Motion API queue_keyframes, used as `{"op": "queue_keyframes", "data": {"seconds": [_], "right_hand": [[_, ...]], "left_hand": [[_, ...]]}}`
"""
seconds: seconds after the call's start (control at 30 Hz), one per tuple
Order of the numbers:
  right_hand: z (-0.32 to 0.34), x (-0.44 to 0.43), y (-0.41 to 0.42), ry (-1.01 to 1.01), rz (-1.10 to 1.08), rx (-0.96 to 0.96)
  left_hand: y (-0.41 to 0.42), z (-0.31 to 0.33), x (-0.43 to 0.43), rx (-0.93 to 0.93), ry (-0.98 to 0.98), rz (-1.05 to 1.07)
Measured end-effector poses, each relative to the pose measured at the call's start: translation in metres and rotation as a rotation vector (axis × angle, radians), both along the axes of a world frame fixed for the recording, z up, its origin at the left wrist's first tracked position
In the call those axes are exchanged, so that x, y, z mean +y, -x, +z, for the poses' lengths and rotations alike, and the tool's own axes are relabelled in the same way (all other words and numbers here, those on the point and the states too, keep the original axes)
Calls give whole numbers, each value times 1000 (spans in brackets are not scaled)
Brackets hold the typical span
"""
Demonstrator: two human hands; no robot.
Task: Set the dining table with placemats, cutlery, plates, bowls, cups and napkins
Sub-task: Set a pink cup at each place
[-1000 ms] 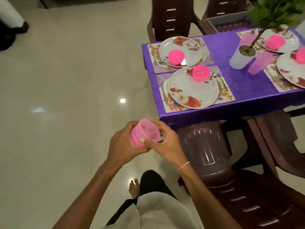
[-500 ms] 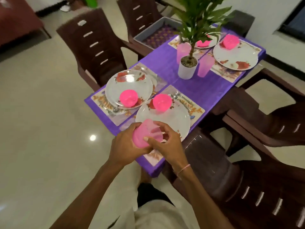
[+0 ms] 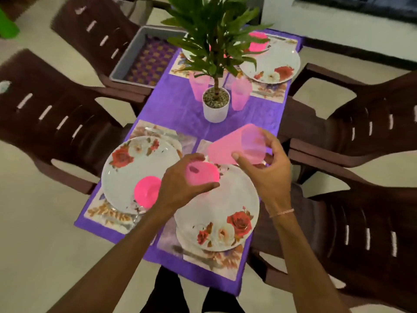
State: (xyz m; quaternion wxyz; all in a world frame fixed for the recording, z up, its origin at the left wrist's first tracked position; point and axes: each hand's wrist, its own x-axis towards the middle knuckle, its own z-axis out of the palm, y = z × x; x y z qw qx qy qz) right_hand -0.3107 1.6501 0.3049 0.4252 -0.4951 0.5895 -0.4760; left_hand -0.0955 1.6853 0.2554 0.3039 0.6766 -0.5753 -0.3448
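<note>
1. Overhead, a person's left hand [image 3: 180, 184] curls its fingers and thumb round a pink cup [image 3: 202, 175], held above the near plate [image 3: 216, 211] on the purple tablecloth [image 3: 176, 105].
2. The right hand [image 3: 268, 175] grips a second cup [image 3: 239, 144], see-through pink and tipped on its side, above the table just past that plate's far rim.
3. A pink bowl [image 3: 147, 192] sits on the neighbouring plate [image 3: 135, 168], which rests on a floral placemat [image 3: 108, 213].
4. Mid-table, a potted plant [image 3: 215, 107] stands between a left-side cup [image 3: 198, 85] and a right-side cup [image 3: 241, 92].
5. At the far end, a far plate [image 3: 273, 62] carries another bowl [image 3: 258, 44].
6. Brown chairs [image 3: 56, 114] ring the table; one holds a grey tray [image 3: 126, 62].
</note>
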Motion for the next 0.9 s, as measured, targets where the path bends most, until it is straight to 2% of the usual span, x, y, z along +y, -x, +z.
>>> {"op": "queue_keyframes", "data": {"seconds": [0.07,0.13,0.4,0.57,0.73,0.9], "right_hand": [[-13,-28,-7,30,-74,178],[-42,-66,-27,-24,-145,327],[-126,-158,-91,-204,-36,710],[-150,-174,-96,-279,-93,754],[-161,-171,-93,-295,-150,718],[-158,-173,-92,-320,-111,701]], "left_hand": [[-8,-8,-23,58,-8,-24],[-22,-25,-53,126,-40,-73],[-62,-61,-96,301,-23,-113],[-84,-79,-101,332,-2,-121],[-91,-87,-101,361,-23,-137],[-93,-91,-100,355,-40,-147]]}}
